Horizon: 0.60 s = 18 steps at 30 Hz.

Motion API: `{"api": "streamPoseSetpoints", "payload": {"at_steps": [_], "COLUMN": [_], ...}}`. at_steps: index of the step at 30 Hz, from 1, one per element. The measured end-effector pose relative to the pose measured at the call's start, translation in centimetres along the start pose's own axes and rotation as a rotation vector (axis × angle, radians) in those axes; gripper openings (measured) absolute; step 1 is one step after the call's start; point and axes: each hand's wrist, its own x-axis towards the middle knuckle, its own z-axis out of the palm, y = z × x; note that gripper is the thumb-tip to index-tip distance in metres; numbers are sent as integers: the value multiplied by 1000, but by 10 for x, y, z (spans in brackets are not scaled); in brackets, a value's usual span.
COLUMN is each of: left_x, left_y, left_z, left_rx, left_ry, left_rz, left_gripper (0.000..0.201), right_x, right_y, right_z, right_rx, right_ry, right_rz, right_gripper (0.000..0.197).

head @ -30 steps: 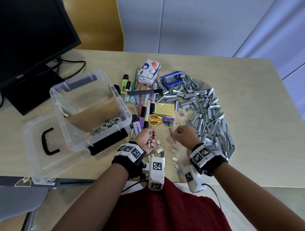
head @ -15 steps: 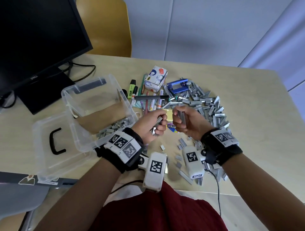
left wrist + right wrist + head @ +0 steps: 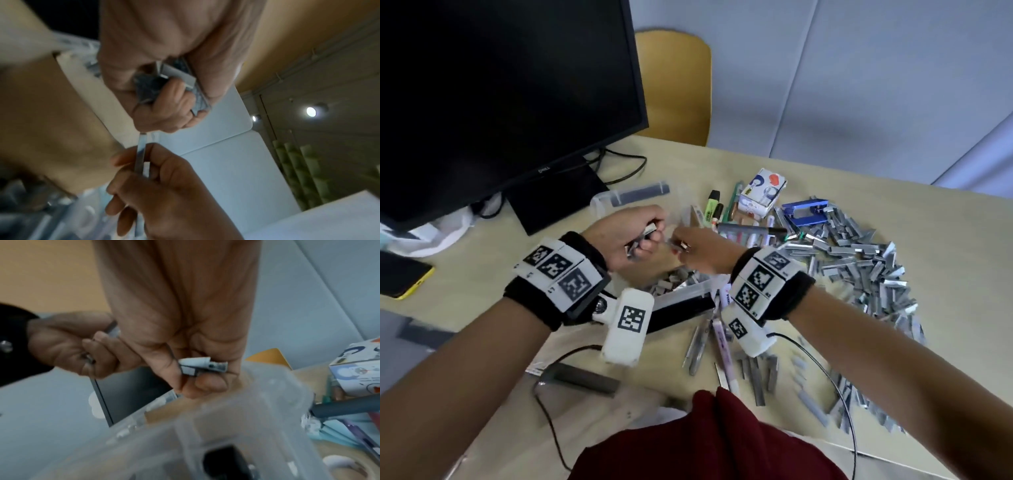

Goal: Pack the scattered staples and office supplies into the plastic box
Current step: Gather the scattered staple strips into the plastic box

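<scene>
Both hands hover over the clear plastic box, which holds staple strips and brown paper. My left hand grips a bundle of staple strips in a curled fist. Right beside it, my right hand pinches a few staple strips between thumb and fingers. A big pile of loose staple strips covers the table to the right. Pens and markers, a small printed box and a blue hole punch lie beyond the hands.
A black monitor stands at the back left with cables behind it. A yellow-edged phone lies at the left. More pens and staple strips lie near the table's front edge. A wooden chair stands behind the table.
Both hands rose from the table's front with staple strips and moved left and away to above the box. The head view swung left and closer.
</scene>
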Motion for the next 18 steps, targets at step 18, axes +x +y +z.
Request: {"api": "streamPoseSetpoints", "payload": {"at_steps": [18], "left_x": [49], "left_y": [22], "left_z": [52], "left_rx": [1489], "left_ry": [-292], "left_rz": [51], "left_gripper": [25], "right_x": [-58], "right_y": [57], "right_z": [-5], "right_rx": [333], "right_ry": [634], "right_rz": [158], "right_gripper": [23]}}
